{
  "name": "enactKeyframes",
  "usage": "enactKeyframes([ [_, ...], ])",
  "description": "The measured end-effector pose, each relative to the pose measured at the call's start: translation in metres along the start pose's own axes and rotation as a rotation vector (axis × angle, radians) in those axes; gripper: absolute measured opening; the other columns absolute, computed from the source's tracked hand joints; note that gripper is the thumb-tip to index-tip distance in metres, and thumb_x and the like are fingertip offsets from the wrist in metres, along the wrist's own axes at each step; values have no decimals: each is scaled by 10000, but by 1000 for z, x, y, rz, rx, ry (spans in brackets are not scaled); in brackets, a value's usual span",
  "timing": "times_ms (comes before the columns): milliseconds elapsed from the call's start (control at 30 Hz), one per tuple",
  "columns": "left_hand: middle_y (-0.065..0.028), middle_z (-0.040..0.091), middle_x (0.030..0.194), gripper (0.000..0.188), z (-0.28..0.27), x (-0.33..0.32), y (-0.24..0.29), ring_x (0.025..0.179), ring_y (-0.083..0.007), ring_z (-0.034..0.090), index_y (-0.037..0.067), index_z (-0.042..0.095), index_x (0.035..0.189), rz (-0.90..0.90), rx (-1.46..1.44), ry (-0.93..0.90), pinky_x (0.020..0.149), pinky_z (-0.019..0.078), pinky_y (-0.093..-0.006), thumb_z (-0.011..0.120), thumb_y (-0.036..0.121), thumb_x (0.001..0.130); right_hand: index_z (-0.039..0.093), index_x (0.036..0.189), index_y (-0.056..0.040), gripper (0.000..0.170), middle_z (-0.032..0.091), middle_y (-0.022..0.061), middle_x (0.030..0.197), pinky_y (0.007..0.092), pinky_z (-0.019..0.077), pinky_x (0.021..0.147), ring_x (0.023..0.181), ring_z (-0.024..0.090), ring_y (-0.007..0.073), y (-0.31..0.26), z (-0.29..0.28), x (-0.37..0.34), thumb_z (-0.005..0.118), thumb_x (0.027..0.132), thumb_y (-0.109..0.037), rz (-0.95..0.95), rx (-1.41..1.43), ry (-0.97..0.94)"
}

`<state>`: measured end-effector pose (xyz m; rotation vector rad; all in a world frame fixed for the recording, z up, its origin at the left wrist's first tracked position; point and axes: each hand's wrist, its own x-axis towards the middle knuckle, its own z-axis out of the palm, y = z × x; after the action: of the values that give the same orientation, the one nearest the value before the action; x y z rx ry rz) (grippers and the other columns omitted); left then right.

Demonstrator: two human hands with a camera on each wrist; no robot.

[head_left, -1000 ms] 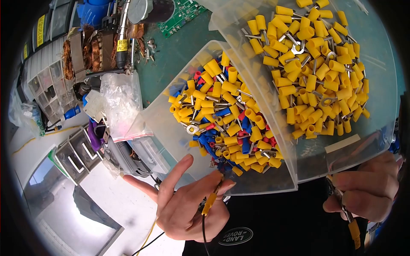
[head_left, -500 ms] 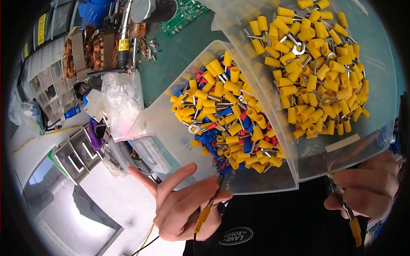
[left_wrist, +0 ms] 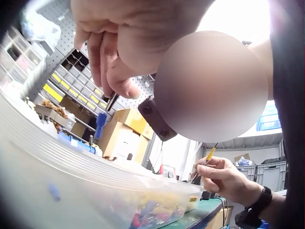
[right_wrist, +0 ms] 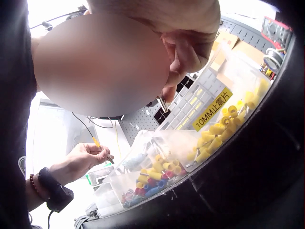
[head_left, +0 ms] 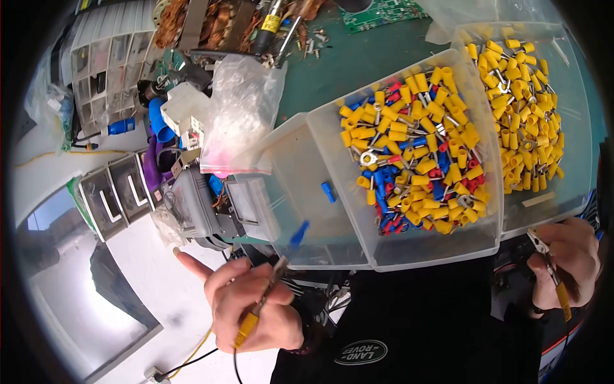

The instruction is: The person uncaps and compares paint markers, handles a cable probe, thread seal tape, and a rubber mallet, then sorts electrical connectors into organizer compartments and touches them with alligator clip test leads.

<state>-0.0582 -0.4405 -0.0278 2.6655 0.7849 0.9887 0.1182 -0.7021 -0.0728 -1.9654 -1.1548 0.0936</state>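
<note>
My left hand (head_left: pixel 252 304) pinches a metal clip with a yellow sleeve (head_left: pixel 247 329); a blue terminal (head_left: pixel 297 235) sits at the clip's tip, over the near-left part of the leftmost clear bin (head_left: pixel 300 150). Another blue terminal (head_left: pixel 328 192) lies in that bin. Beside it, the middle bin (head_left: pixel 409 259) holds mixed yellow, blue and red terminals. At the right, my right hand (head_left: pixel 569 265) grips a second clip (head_left: pixel 540 244) with a yellow sleeve, its tip near the bin's lower edge. In the left wrist view the blue terminal (left_wrist: pixel 101 125) hangs below the left fingers.
A right bin (head_left: pixel 540 198) holds yellow terminals. Left of the bins are a plastic bag (head_left: pixel 243 109), a grey case (head_left: pixel 192 201) and drawer boxes (head_left: pixel 105 57). A green circuit board (head_left: pixel 384 16) lies at the back. Black wire trails from each clip.
The head view has shifted, so the bins appear farther right. My left hand has drawn away from the mixed bin to the left, with the blue terminal at its clip. My right hand still grips its clip.
</note>
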Motion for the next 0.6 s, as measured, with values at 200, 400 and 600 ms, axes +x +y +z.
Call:
enactKeyframes([
  [200,-19,642,602,188,-1,-7,-20,728,-211,647,50,619,561,-15,31,85,1116,203,-668,782,136,601,539,929,-60,336,672,168,854,335,398,573,635,532,215,-4,2,-9,801,742,-155,-3,-10,68],
  [400,-16,648,613,180,2,-12,-14,673,-215,646,69,647,657,-8,-159,25,1112,221,-656,792,163,604,537,962,-26,371,630,165,796,411,463,781,749,620,275,-16,5,-12,804,753,-175,28,3,51],
  [600,-49,718,807,262,5,-8,6,823,-242,700,54,667,839,80,-333,-302,1105,209,-654,840,23,644,582,941,-101,403,714,95,797,228,391,508,591,618,117,-26,7,12,862,653,-81,-71,-7,101],
])
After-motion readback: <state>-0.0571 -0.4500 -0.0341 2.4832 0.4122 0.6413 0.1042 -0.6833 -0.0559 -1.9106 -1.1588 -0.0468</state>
